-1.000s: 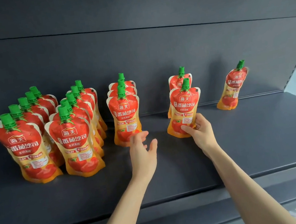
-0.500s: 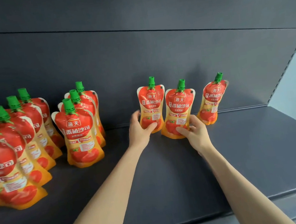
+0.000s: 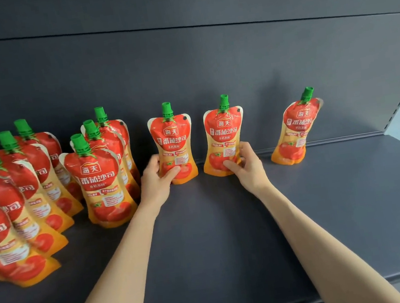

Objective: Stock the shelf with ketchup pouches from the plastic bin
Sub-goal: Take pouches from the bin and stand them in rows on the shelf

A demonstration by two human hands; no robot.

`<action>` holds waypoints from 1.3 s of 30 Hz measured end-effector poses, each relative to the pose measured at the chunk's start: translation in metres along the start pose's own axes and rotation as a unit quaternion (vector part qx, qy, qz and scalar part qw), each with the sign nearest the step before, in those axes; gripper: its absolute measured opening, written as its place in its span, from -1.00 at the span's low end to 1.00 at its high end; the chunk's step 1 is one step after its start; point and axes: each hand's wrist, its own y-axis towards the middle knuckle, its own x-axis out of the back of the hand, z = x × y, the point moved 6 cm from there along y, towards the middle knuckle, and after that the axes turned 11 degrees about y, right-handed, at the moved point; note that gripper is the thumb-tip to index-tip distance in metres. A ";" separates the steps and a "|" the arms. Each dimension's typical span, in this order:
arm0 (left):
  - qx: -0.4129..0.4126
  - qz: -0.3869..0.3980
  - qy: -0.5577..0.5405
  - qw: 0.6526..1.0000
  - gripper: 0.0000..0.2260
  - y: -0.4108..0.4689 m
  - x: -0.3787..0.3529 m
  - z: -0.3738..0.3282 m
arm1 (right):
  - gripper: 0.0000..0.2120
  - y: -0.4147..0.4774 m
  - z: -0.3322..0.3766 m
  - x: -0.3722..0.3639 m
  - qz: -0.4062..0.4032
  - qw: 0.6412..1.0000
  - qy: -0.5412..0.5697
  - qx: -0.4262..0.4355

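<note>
Left ketchup pouch (image 3: 171,140) upright at the far back of the dark shelf (image 3: 232,237), gripped low by the left hand (image 3: 155,181). Just right of it, apart, right ketchup pouch (image 3: 226,132), gripped low by the right hand (image 3: 248,167). Farther right, lone pouch (image 3: 296,129), leaning. At left, packed rows of pouches (image 3: 100,184).

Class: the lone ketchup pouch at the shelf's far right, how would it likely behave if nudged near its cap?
The lone pouch leans, top to the right, on a narrow base, so it would probably tip. Its bulged lower body suggests soft, yielding sides rather than stiff ones. The glossy film may be slippery.
</note>
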 end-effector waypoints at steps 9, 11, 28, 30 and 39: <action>0.001 0.001 0.015 1.000 -0.59 -0.002 0.000 0.001 | -0.66 0.000 -0.001 0.006 -0.002 1.000 -0.002 -0.015; -0.001 0.000 0.023 1.000 -0.58 -0.003 0.001 0.000 | -0.65 -0.001 -0.001 0.008 -0.001 1.000 -0.004 -0.016; 0.007 -0.020 0.020 1.000 -0.57 -0.008 0.000 -0.005 | -0.03 -0.013 -0.013 0.129 -0.279 0.950 -0.128 -0.051; 0.011 -0.021 0.018 1.000 -0.58 -0.009 0.001 -0.006 | -0.07 0.000 -0.019 0.130 -0.240 0.965 -0.091 -0.060; 0.014 -0.020 0.014 1.000 -0.58 -0.011 0.000 -0.008 | -0.49 0.011 -0.023 0.115 -0.165 0.983 -0.049 -0.067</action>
